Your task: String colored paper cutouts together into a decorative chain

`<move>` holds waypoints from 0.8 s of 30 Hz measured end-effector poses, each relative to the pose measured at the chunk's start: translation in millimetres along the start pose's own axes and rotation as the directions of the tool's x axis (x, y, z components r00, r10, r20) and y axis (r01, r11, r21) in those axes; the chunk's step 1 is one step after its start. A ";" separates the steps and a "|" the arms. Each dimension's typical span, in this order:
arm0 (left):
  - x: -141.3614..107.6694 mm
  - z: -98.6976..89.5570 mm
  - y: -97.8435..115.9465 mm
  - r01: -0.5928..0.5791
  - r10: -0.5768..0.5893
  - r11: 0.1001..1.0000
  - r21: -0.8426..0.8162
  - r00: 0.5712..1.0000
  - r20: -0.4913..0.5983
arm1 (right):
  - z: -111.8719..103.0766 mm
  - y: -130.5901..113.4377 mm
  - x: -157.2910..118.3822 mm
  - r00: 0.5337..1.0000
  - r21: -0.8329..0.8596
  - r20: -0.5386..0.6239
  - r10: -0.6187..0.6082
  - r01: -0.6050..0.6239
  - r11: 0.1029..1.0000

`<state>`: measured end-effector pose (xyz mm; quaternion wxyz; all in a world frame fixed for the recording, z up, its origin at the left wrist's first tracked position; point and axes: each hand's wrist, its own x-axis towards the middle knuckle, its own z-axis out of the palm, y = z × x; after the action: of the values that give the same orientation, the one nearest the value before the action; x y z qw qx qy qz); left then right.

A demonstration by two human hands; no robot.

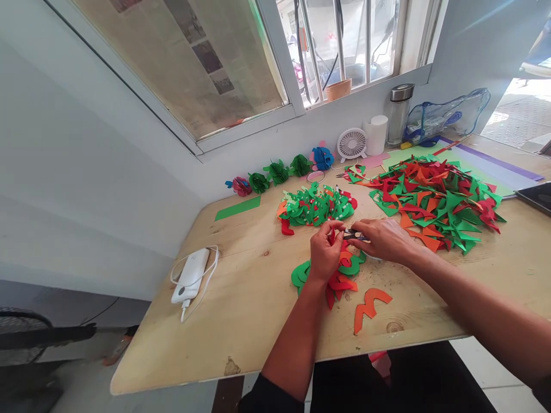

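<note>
My left hand point(326, 250) is closed in a pinch on a small red paper piece point(332, 234). Close beside it, my right hand point(383, 240) is wrapped round a small black hand tool that looks like pliers point(353, 234); its tip meets the left fingertips, and its exact kind is partly hidden. Under and around the hands lie curved green paper cutouts point(300, 275) and red and orange ones point(343, 282). A wavy orange paper cutout point(371, 307) lies apart, nearer the table's front edge. Beyond the hands is a heap of small green and red curled paper pieces point(316, 205).
A large pile of paper scraps point(434, 198) covers the right side. Folded paper figures point(275, 172), a small fan point(352, 143), a white cylinder point(377, 133) and a glass bottle point(399, 115) line the wall. A white power bank point(190, 275) with cable lies left, a dark tablet point(536, 196) far right.
</note>
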<state>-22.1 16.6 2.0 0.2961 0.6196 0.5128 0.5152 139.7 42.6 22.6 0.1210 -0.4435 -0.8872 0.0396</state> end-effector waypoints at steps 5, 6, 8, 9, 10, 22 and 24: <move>-1.1 3.3 0.7 0.002 -0.002 1.000 0.001 1.000 -0.023 | -0.6 -0.6 -0.3 1.000 -0.011 0.007 0.000 0.000 1.000; -1.3 4.0 0.6 0.006 -0.006 1.000 0.000 1.000 -0.028 | -0.8 -0.9 -0.4 1.000 -0.016 0.008 0.003 -0.002 1.000; -1.4 5.4 -0.1 0.011 -0.011 1.000 -0.009 0.999 -0.035 | -1.4 -1.5 -0.3 1.000 -0.021 0.012 0.006 -0.006 1.000; -1.4 6.0 -0.7 0.014 -0.015 1.000 -0.015 0.999 -0.036 | -1.7 -1.9 -0.2 1.000 -0.020 0.014 0.006 -0.006 1.000; -1.3 6.5 -1.4 0.019 -0.019 1.000 -0.022 0.999 -0.035 | -1.9 -2.3 -0.2 1.000 -0.021 0.016 0.007 -0.007 1.000; -0.1 8.2 -3.6 0.038 -0.039 0.999 -0.023 0.999 -0.027 | -2.1 -3.1 0.4 0.999 -0.054 0.046 0.009 -0.006 0.999; 0.0 8.1 -4.0 0.032 -0.032 0.999 -0.007 0.999 -0.025 | -1.9 -2.8 0.6 0.999 -0.058 0.052 0.008 -0.005 0.998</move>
<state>-15.7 19.2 -4.0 0.3001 0.6039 0.5245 0.5198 137.7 41.3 25.1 0.0846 -0.4486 -0.8893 0.0258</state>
